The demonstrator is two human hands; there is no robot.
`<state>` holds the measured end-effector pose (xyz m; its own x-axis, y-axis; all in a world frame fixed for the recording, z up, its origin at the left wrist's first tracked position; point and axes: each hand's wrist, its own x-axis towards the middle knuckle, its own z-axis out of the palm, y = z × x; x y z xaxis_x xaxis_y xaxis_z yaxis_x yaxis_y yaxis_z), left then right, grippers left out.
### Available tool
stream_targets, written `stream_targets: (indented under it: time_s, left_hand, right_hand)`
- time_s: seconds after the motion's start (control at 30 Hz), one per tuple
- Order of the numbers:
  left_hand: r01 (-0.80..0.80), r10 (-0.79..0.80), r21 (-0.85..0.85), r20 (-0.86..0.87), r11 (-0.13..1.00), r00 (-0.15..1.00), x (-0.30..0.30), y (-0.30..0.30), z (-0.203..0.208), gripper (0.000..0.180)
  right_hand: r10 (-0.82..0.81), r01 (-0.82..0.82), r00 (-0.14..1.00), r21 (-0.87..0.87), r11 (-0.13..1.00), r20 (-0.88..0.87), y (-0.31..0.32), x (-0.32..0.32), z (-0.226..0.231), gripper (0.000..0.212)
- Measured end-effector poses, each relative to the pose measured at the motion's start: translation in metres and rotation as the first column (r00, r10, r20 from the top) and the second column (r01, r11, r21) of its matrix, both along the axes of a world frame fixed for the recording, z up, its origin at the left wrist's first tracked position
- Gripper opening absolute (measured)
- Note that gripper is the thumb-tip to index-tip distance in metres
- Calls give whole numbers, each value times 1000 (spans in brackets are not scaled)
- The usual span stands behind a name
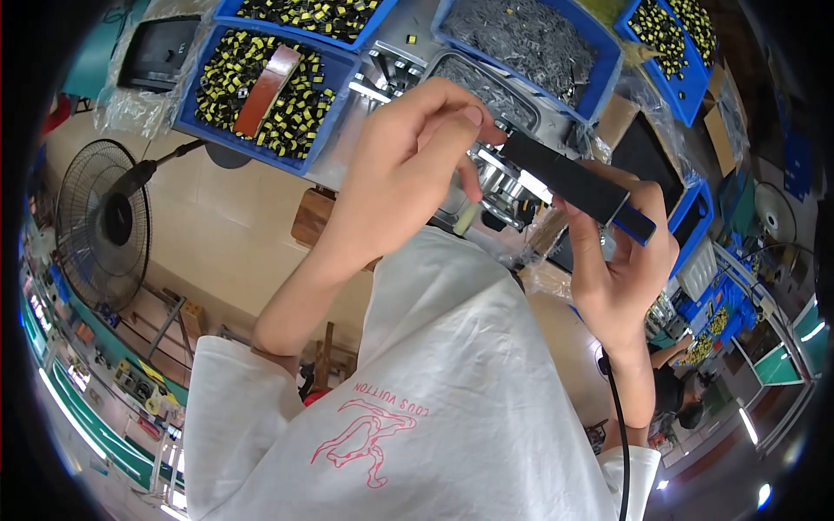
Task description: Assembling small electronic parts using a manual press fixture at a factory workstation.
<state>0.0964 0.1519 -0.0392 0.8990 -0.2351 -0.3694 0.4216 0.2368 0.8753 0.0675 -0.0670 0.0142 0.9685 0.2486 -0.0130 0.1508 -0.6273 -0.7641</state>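
Blk bar (pixel 560 178): held up over the right side of the metal fixture (pixel 502 193), partly hiding it; long axis slants, far-left end past the fixture, near-right end toward the wearer. R hand (pixel 630 278) clamped on the near-right end, thumb one side, fingers the other, right of the fixture. L hand (pixel 400 165) left of & above the fixture, nearest the bar's far-left end; that end lies just right of its fingertips. L thumb & forefinger curled close; can't tell if they pinch anything or touch the bar. Bar: matte, flat-faced, squared edges; blue strip (pixel 641 229) pokes out its near-right end. Fixture: shiny, rounded metal. Beyond it on the counter (pixel 423 24): blue plastic bin (pixel 608 87) w/ thin grey pcs (pixel 521 39). Far-left of it: parts bin (pixel 340 100), chunky yellow-blk pcs (pixel 213 91), flat red-brown strip (pixel 261 100) on top.
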Motion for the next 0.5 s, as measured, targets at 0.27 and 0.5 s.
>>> stream_targets:
  time_s: [0.27, 0.5]
  left_hand:
    - [-82, 73, -76, -115, 994, 991, 1, 0, -3, 22]
    - [-59, 58, -1, -118, 998, 991, 2, -3, -8, 32]
  right_hand:
    - [-19, 19, 1000, -34, 999, -2, 6, 5, 3, 19]
    - [-8, 17, 997, -106, 994, 79, 21, 13, 8, 33]
